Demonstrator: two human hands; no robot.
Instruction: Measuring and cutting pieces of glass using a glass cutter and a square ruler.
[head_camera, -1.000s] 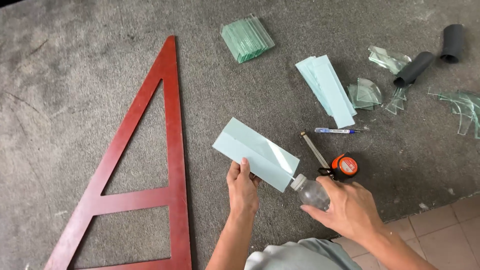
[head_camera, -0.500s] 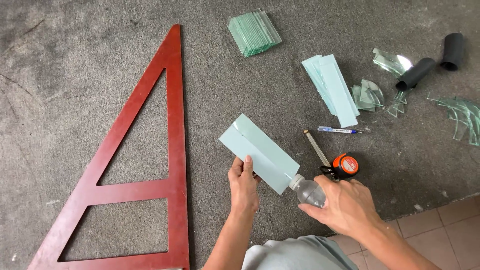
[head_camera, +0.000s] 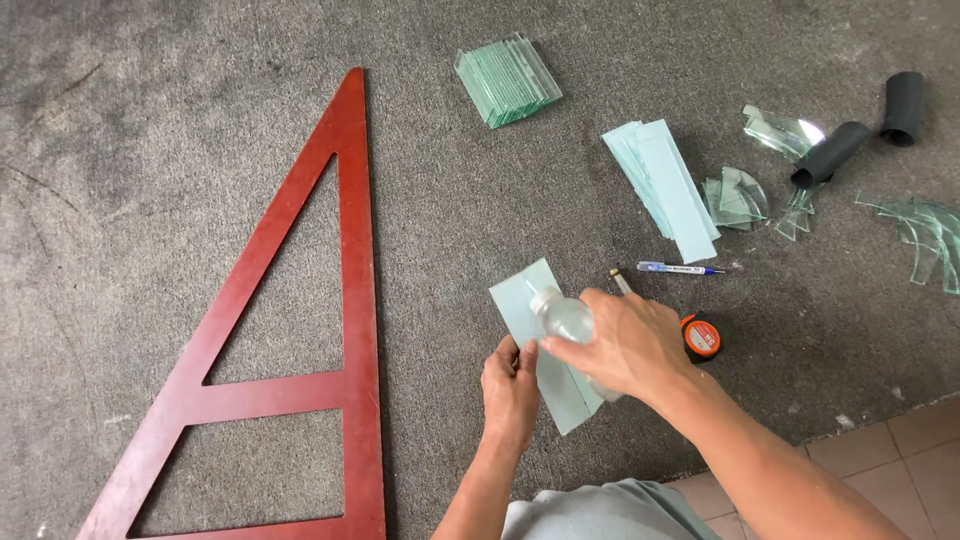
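Lower centre of the frame: we are holding the rectangular glass piece (head_camera: 522, 300) with our left hand (head_camera: 510, 385), fingers pinching its left long edge as it lies on the grey carpet (head_camera: 150, 120). Our right hand (head_camera: 625, 345) is gripping a small clear plastic bottle (head_camera: 562, 313), which we are now tilting with its nozzle over the middle of the glass. Half a second ago the bottle was sitting off the lower right end of the pane; we have since swung it up and left across it, and the right hand is now covering the pane's right part.

Just right of the hand: an orange tape measure (head_camera: 703, 337), a slim cutter tool (head_camera: 620, 278) and a blue pen (head_camera: 680, 268), placed as before.

Left side: a red wooden triangular frame (head_camera: 350, 250), unmoved.

Upper centre: a stack of glass strips (head_camera: 665, 185) and a pile of small glass squares (head_camera: 508, 80).

Upper right: curved glass offcuts (head_camera: 925, 230) and two black tubes (head_camera: 830, 152).

Lower right corner: tiled floor (head_camera: 900, 450).
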